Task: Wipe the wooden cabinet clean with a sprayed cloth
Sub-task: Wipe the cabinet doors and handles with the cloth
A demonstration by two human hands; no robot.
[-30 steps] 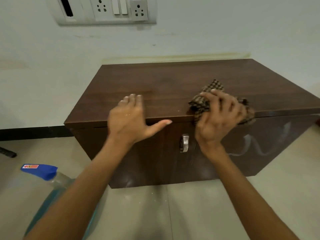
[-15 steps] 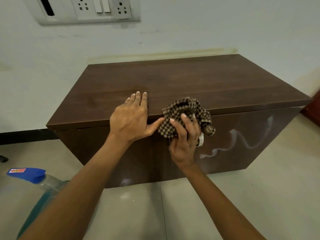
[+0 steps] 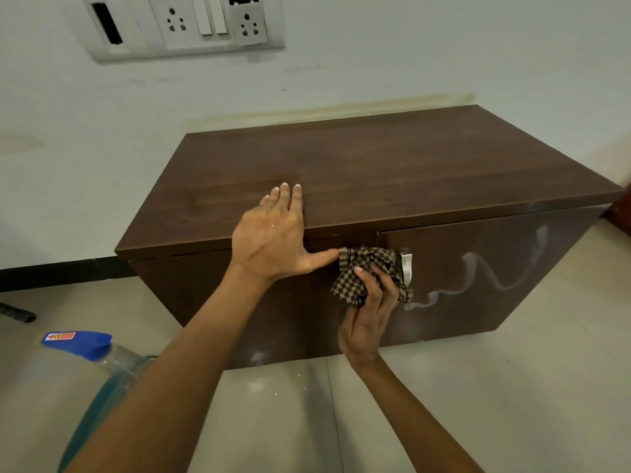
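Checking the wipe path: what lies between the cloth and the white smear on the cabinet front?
Head view: only the metal handle lies between the checked cloth and the smear.

Dark brown cabinet (image 3: 392,172); brown-and-tan checked cloth (image 3: 367,273).

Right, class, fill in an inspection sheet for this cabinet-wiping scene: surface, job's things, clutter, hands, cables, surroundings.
Surface: wooden cabinet top bare; pale wavy streak on the right front door.
Job's things: checked cloth bunched against the cabinet front, beside the metal handle; spray bottle with blue head on the floor at left.
Clutter: dark object on the floor at far left, too cut off to identify.
Hands: left hand flat on the top's front edge; right hand gripping the cloth.
Cables: nothing seen.
Surroundings: pale wall, switch and socket panel, tiled floor.
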